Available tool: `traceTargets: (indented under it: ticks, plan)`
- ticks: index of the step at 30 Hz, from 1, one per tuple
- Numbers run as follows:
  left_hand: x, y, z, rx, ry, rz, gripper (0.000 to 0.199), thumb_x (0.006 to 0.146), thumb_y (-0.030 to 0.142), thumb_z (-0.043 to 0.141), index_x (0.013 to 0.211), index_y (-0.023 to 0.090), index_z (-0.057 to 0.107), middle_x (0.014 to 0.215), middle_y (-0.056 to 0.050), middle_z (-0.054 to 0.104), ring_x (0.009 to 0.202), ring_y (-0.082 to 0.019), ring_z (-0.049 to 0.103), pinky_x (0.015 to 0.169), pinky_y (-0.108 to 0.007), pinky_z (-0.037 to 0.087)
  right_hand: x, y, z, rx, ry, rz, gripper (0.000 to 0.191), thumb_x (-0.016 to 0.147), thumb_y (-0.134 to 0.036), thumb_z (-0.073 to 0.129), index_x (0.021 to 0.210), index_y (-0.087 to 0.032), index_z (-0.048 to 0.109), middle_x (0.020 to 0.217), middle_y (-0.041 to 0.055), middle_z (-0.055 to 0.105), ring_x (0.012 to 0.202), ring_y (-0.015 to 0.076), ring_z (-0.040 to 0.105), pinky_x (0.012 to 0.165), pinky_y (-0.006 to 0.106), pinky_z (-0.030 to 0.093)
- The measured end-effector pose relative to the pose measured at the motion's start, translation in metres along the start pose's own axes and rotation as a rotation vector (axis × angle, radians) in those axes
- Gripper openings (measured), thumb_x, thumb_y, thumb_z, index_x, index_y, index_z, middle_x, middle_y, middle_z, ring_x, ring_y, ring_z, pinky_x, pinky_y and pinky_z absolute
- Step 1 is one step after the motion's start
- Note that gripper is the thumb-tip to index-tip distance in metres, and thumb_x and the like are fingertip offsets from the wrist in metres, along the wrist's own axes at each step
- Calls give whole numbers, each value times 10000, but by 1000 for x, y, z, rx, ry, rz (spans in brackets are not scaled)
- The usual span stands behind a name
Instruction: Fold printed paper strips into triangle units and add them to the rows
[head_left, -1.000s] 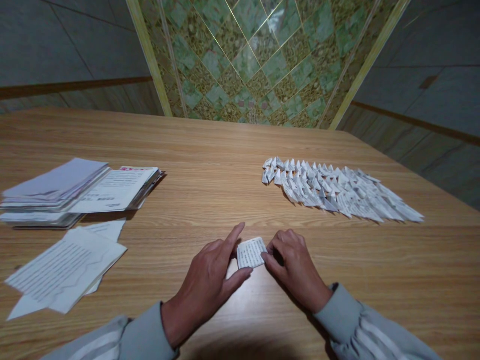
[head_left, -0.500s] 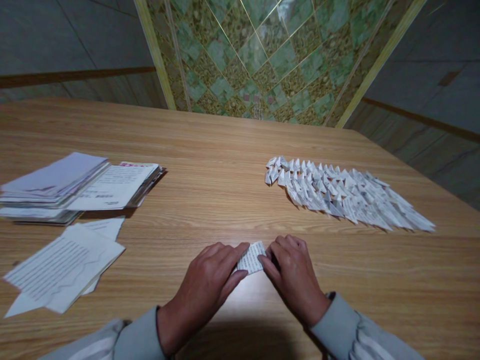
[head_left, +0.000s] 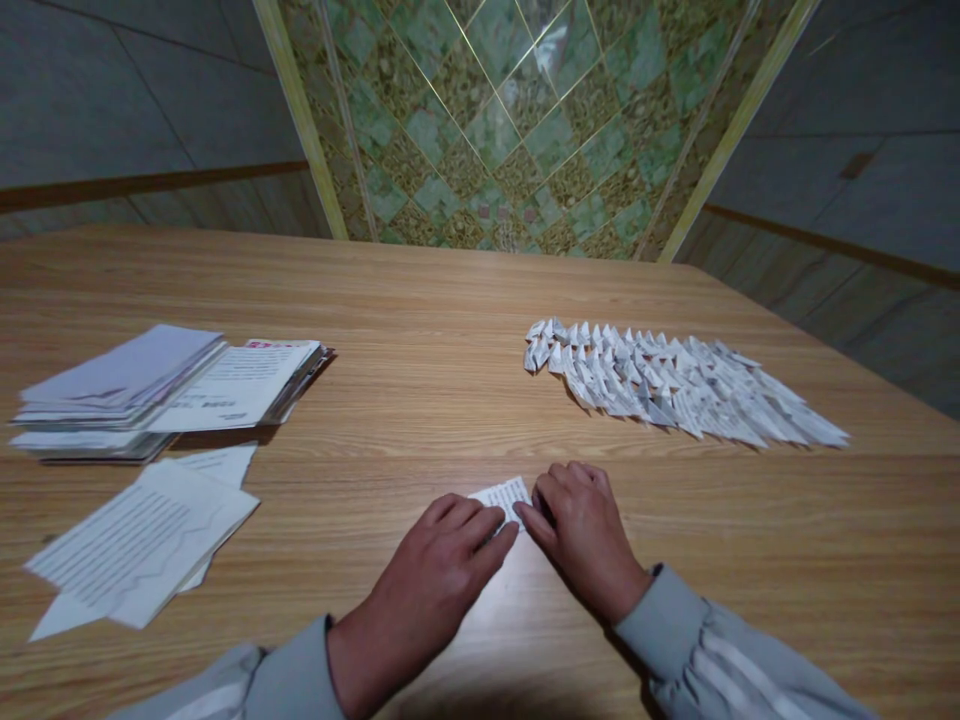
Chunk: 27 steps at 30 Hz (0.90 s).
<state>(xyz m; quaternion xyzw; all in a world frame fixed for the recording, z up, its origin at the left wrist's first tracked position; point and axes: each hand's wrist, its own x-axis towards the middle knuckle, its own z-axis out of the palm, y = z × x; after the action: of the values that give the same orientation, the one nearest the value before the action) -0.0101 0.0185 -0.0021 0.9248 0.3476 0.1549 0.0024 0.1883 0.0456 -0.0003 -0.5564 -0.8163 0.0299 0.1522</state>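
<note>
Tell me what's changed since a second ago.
The left hand has shifted right: its fingers, spread at the left of the small printed paper, now lie over its lower left part. I see no clear letting go. The right hand stays at the paper's right edge; the folded pieces, paper stack and loose sheets stay put.

from here i can't see the near left part of the small printed paper (head_left: pixel 505 494): the left hand (head_left: pixel 424 575) covers it. the right hand (head_left: pixel 589 535) hides its own curled fingertips from me, and the print is too small to read. overlaps stop me counting the folded paper pieces (head_left: pixel 645 375). my view crops the 2 sleeves (head_left: pixel 292 665) at the bottom and the tiled wall (head_left: pixel 551 140) at the top.
</note>
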Motion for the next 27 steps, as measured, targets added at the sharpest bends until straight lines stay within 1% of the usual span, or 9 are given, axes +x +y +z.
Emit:
traceTargets:
  ticks: [5,9,11,13,15,16,18,21,27]
  plan:
    - [-1,-1,-4,42,-30,18,258,955,210,550,1210,178,582,1077,-73,678,909,-248,566,846,-436,441,-2,-1,-1,-74,-2,-27,67,889,-225,637,843,-182,615,847,50,646,865,251,552,849,408,343]
    - [-1,-1,-9,62,-56,23,266,941,200,572,1205,178,589,1120,-78,677,931,-257,570,843,-432,447,-1,0,-4,-32,4,-20,28,880,-176,633,904,-181,619,863,50,666,868,253,567,838,419,384]
    - [0,-1,-9,69,-63,18,270,930,203,593,1200,179,595,1120,-76,681,935,-257,575,836,-419,455,-2,-1,-6,5,34,-88,125,891,-162,624,1014,-182,632,959,64,687,916,249,577,861,416,409]
    - [0,0,-10,68,-62,13,275,924,205,608,1198,183,599,1121,-69,686,952,-255,582,854,-413,456,-7,-2,-7,40,71,-250,255,925,-166,587,1177,-197,608,1154,75,680,1045,243,571,969,427,398]
    - [0,0,-9,62,-60,9,277,922,213,617,1199,194,602,1141,-60,689,982,-253,590,888,-415,449,-15,-2,-6,57,65,-424,342,971,-199,526,1313,-203,544,1336,72,616,1212,233,521,1122,455,291]
    - [0,0,-9,61,-58,8,282,923,220,619,1204,202,602,1166,-55,689,1005,-255,594,907,-420,442,-21,-2,-4,56,65,-435,382,979,-235,518,1358,-185,513,1366,85,599,1267,236,496,1153,463,264]
    - [-2,-2,-8,69,-43,5,297,926,245,620,1221,219,600,1231,-42,680,1056,-268,596,936,-438,427,-32,-1,-1,35,4,-423,542,968,-338,539,1451,-128,410,1490,133,470,1376,255,408,1169,471,269]
    - [-10,-7,-8,103,-7,4,332,936,312,608,1257,234,591,1297,-25,664,1121,-293,592,958,-470,402,-41,3,3,3,-31,-413,644,961,-368,542,1509,-118,316,1551,137,368,1434,256,333,1181,489,267]
    - [-31,-16,-11,146,25,-45,383,946,415,573,1299,264,581,1298,-31,669,1192,-296,578,1021,-498,352,-41,2,-1,-4,-74,-365,661,945,-411,565,1495,-111,354,1530,158,386,1417,283,369,1164,531,291]
